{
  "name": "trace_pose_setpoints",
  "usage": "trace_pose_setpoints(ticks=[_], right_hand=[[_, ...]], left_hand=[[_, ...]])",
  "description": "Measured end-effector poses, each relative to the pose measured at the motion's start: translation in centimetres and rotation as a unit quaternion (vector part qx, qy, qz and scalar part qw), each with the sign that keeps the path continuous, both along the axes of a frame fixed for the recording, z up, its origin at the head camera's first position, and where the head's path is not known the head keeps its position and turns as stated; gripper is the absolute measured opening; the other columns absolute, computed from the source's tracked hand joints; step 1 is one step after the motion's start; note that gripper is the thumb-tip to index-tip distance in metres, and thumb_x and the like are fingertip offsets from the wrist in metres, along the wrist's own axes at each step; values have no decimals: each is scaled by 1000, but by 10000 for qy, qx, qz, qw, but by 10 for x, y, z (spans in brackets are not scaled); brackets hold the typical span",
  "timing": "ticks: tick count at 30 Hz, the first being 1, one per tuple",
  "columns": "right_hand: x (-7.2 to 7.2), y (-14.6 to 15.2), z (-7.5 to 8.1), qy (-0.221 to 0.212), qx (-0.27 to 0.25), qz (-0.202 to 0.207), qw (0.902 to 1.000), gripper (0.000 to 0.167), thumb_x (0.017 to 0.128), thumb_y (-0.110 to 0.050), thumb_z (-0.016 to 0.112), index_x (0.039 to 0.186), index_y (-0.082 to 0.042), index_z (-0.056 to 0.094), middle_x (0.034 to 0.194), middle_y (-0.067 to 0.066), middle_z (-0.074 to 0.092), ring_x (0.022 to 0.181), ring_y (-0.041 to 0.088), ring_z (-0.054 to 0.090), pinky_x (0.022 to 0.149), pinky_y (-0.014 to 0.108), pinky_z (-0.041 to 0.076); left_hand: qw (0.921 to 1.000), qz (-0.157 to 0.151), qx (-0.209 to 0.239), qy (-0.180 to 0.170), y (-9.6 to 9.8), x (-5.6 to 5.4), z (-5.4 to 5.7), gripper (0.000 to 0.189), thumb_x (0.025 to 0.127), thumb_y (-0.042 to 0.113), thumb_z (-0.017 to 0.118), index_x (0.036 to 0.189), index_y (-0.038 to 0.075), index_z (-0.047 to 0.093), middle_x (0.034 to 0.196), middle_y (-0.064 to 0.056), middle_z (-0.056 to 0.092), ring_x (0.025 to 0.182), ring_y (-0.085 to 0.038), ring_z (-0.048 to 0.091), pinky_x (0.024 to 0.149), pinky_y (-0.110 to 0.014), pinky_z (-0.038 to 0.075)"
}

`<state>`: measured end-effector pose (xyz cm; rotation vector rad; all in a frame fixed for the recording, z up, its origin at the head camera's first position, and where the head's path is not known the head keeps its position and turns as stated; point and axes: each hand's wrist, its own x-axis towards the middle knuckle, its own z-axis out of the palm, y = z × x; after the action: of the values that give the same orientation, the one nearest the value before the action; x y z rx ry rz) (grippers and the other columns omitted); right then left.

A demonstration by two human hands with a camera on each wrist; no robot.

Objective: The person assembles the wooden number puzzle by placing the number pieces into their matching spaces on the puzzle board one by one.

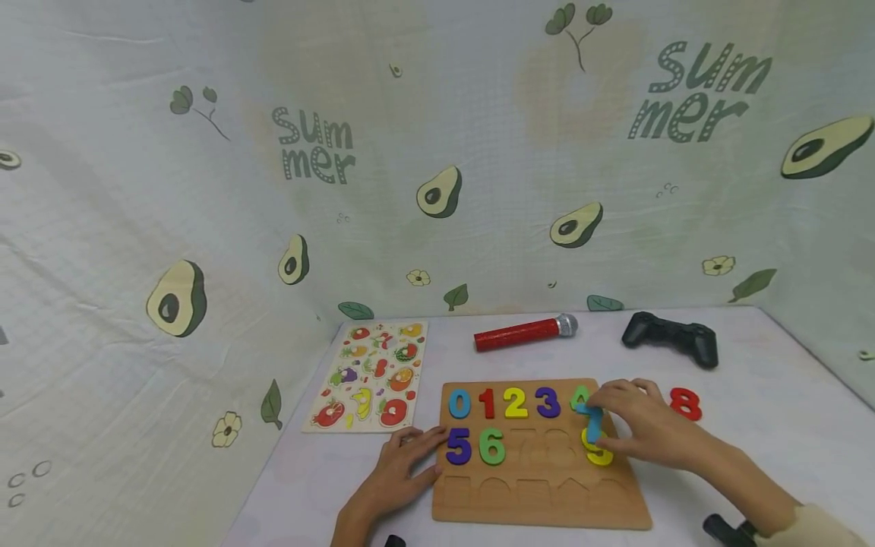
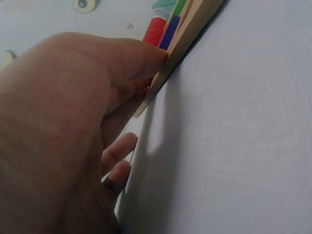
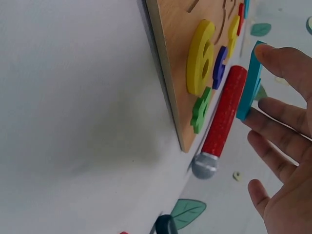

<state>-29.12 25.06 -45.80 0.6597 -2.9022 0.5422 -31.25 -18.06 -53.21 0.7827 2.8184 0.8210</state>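
Note:
My right hand (image 1: 645, 425) pinches a light blue number 7 (image 1: 593, 424) between thumb and fingertips, above the right side of a wooden number board (image 1: 540, 507). In the right wrist view the blue piece stands clear of the board. Below it is a yellow number 9 (image 1: 599, 454), and a green number 4 (image 1: 579, 396) is partly covered. My left hand (image 1: 396, 475) touches the board's left edge with its fingertips and thumb, beside a purple number 5 (image 1: 459, 446) and a green number 6 (image 1: 491, 446). Outlined recesses show right of the 6 and along the bottom row.
A red number 8 (image 1: 686, 404) lies right of the board. Behind are a red microphone (image 1: 519, 334) and a black game controller (image 1: 670, 338). A fruit-picture board (image 1: 369, 380) lies at the left. A printed cloth (image 1: 506, 152) hangs behind the table.

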Motion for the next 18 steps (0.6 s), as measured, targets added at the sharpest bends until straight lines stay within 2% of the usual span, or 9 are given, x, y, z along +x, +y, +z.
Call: trace_pose_setpoints(ticks=[5, 10, 18], right_hand=[[-1, -12, 0, -165, -23, 27, 9999, 46, 76, -42, 87, 114, -23, 70, 114, -8, 66, 119, 33, 53, 99, 66, 26], [-2, -21, -2, -189, -22, 219, 9996, 45, 79, -40, 84, 117, -23, 69, 113, -12, 64, 119, 28, 51, 100, 66, 24], [-2, -33, -7, -151, -159, 451, 9987, 50, 80, -40, 84, 122, -20, 68, 118, -7, 62, 121, 28, 48, 103, 65, 20]], left_hand=[[10000, 23, -25, -24, 0, 0, 1, 52, 99, 49, 55, 149, 39, 47, 155, 18, 40, 134, -27, 33, 101, -60, 30], [10000, -14, -27, 38, -1, -1, 0, 52, 99, 49, 55, 149, 40, 47, 155, 18, 40, 133, -27, 33, 101, -61, 29], [10000, -27, -45, -5, 0, -1, 0, 52, 99, 50, 54, 150, 39, 46, 155, 17, 40, 133, -27, 33, 103, -60, 28]])
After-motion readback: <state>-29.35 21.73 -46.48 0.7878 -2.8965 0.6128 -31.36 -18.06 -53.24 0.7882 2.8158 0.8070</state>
